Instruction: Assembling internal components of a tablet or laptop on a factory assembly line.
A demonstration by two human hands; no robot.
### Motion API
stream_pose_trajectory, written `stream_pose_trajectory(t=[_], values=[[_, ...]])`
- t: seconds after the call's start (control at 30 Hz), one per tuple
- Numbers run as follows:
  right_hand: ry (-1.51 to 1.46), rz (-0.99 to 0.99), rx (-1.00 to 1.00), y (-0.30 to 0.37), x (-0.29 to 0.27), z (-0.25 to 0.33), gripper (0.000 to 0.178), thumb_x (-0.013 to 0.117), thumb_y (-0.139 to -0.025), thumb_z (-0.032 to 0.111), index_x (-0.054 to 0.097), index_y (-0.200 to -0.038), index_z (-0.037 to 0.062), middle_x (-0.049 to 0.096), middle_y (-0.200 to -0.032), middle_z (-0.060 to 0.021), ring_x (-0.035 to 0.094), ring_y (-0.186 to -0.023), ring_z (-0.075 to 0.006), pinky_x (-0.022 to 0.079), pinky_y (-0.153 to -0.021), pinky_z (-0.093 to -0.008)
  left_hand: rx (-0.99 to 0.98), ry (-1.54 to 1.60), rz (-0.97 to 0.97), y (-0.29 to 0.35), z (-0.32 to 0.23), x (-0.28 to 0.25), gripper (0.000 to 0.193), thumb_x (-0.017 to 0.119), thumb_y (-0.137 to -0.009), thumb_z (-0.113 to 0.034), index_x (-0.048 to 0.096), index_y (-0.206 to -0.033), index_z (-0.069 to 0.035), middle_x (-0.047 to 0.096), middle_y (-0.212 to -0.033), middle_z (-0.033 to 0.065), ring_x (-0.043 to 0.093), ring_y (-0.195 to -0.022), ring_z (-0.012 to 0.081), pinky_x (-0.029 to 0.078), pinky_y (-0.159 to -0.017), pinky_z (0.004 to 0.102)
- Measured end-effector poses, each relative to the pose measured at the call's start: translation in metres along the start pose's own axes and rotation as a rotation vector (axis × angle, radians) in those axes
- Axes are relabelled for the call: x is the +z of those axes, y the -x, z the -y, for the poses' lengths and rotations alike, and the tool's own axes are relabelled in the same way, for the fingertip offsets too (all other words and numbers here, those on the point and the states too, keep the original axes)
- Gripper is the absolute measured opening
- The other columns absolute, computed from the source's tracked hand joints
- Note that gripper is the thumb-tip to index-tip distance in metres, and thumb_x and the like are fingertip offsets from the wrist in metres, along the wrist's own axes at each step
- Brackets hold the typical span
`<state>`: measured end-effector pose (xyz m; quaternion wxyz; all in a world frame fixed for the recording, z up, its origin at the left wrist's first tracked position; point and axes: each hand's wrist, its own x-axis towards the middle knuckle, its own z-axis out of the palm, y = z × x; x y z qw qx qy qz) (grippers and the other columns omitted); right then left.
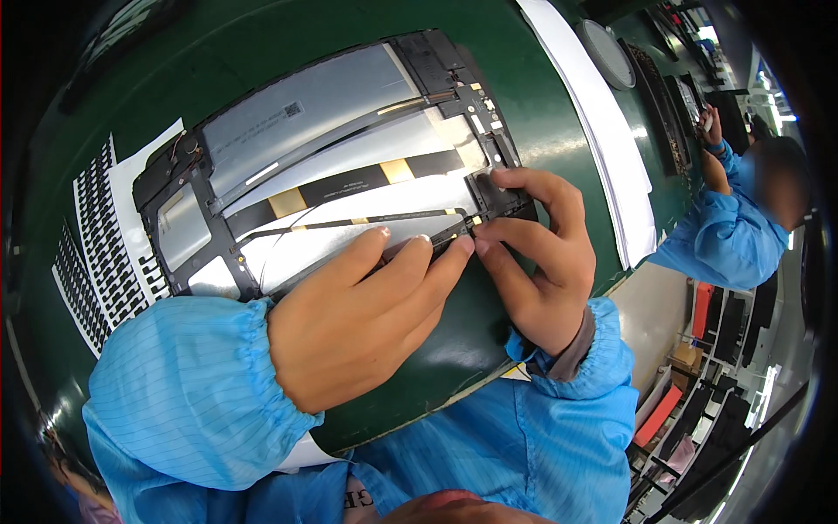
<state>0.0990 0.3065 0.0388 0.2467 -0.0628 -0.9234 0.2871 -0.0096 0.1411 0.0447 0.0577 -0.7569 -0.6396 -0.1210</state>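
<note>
An opened tablet [179,229] lies on the green bench with its insides showing. A large grey battery [314,113] fills its far side. A wide black flex cable [340,187] with gold patches crosses the middle, and a thin black cable [401,216] runs nearer to me. My left hand [362,323] lies over the tablet's near edge, fingers stretched out and fingertips resting on it. At the near right corner, my right hand [550,262] has thumb and forefinger pinched close to the left fingertips. Whatever is between them is hidden or too small to name.
Sheets of black stickers [105,236] lie left of the tablet. A stack of white paper [602,140] runs along the right, with a round grey lid [605,54] beyond it. A co-worker in blue [729,231] works at the far right, near a shelf rack [698,393].
</note>
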Motion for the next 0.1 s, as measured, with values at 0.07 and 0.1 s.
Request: stream_pose_trajectory(t=[0.07, 0.1], values=[[0.128, 0.019, -0.155, -0.002, -0.0007, 0.0036, 0.02, 0.065, -0.057, -0.002, 0.063, -0.075, 0.006, 0.053, -0.106, -0.0138, 0.048, -0.095, -0.0287, 0.04, -0.081, -0.0391, -0.008, 0.018, 0.029, -0.0012, -0.0018, -0.0007, 0.028, 0.055, -0.068, -0.012, 0.06, -0.093, 0.001, 0.049, -0.119, 0.0141, 0.049, -0.098, 0.025, 0.041, -0.084, 0.0355], [0.191, 0.031, -0.236, -0.0051, -0.0002, 0.0042, 0.022, 0.066, -0.056, -0.002, 0.063, -0.076, 0.006, 0.053, -0.107, -0.014, 0.048, -0.095, -0.0286, 0.039, -0.082, -0.04, -0.019, 0.034, 0.061, -0.0026, -0.0012, -0.0008, 0.03, 0.058, -0.066, -0.013, 0.06, -0.093, 0.0, 0.049, -0.119, 0.0136, 0.049, -0.098, 0.0253, 0.041, -0.085, 0.0352]])
